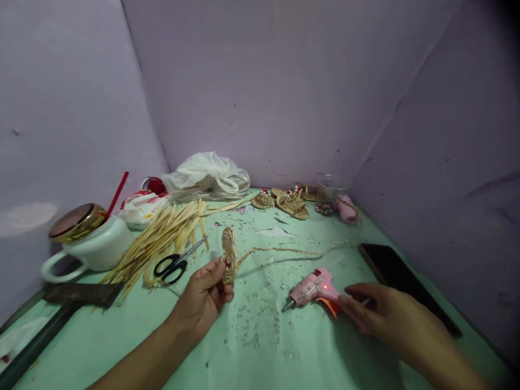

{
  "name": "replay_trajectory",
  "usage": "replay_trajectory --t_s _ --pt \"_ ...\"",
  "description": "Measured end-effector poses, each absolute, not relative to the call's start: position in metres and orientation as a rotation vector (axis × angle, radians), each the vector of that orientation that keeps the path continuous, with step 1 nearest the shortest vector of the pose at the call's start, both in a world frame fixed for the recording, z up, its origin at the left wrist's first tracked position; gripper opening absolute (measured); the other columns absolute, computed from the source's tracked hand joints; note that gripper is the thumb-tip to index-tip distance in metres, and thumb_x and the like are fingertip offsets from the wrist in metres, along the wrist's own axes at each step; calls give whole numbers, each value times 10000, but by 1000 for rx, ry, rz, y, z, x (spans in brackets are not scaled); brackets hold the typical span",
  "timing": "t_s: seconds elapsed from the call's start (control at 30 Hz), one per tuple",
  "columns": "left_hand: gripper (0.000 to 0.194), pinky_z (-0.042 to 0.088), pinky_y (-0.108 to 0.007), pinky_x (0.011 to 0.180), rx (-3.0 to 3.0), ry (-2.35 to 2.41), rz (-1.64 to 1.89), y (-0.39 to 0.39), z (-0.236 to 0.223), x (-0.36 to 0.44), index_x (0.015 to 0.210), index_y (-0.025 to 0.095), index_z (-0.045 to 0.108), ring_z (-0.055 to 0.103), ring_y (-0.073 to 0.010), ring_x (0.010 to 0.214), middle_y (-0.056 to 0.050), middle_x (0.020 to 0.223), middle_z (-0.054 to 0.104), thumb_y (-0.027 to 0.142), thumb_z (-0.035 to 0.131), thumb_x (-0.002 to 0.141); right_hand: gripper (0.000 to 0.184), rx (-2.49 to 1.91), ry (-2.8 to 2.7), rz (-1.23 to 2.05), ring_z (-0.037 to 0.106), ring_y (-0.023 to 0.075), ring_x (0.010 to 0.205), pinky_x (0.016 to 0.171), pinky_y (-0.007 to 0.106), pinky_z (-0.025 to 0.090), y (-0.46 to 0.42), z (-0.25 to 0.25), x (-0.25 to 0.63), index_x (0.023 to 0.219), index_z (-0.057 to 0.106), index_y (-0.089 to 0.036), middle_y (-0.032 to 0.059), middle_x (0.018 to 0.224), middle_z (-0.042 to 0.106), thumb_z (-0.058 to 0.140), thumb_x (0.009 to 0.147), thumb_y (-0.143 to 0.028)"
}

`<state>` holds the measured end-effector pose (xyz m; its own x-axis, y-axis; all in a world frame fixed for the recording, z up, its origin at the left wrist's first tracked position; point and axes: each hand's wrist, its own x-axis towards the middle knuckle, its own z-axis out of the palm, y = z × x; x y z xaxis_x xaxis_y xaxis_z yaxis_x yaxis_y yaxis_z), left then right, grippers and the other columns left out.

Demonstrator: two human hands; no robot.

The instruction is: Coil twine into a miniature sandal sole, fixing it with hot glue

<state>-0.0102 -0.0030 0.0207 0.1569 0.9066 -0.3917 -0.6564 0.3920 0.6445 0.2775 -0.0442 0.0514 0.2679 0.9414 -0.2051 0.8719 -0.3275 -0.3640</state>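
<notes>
Pinched between thumb and fingers, a small woven straw slipper sole (228,249) with a few red beads stands upright in my left hand (207,292). A braided straw cord (280,249) trails from it to the right across the table. My right hand (390,314) has its fingers closed around the handle of a pink hot glue gun (311,288). The gun's metal nozzle points left and down, close to the tabletop, and a red light glows on its side. Its orange trigger shows below the body.
Black-handled scissors (176,264) and straw strips (162,235) lie left; a hammer (81,298) and white mug (99,246) are nearer the edge. Small straw slippers (292,203), a plastic bag (209,176) and a pink spool (346,208) sit behind. A phone (406,284) lies right.
</notes>
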Motion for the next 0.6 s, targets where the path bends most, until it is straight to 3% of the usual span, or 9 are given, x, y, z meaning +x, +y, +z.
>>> replay_trajectory --t_s 0.07,0.13,0.23,0.4,0.6 --pt "212 374 -162 383 407 838 1132 -5 18 -10 718 129 602 468 -57 413 37 555 537 168 779 608 458 -2092 -1552 874 613 237 666 537 304 417 -44 60 266 904 731 -211 79 770 716 573 694 -586" --pt "211 362 -156 376 519 848 1097 -8 17 -8 746 121 629 449 -50 408 32 556 535 223 774 632 466 -1715 -1376 1388 585 187 699 552 265 441 -44 68 247 970 711 -206 71 885 697 644 682 -566" --pt "254 357 -147 377 704 866 1032 -13 16 -6 798 107 660 413 -37 417 19 586 536 309 745 671 417 -1369 -833 1832 550 107 634 498 207 451 -40 68 214 979 677 -230 30 946 654 742 658 -488" --pt "283 364 -148 380 777 902 973 -16 19 -4 789 107 667 404 -42 436 5 604 534 348 734 656 383 -1225 -472 1691 528 73 554 437 168 443 -24 46 178 776 633 -188 -19 773 609 859 524 -368" --pt "358 337 -158 352 827 942 853 -11 18 -8 836 89 689 389 -38 381 1 559 542 388 705 640 286 -1214 -965 1388 471 81 526 480 189 408 -14 36 173 712 585 -187 -63 589 539 819 562 -256"
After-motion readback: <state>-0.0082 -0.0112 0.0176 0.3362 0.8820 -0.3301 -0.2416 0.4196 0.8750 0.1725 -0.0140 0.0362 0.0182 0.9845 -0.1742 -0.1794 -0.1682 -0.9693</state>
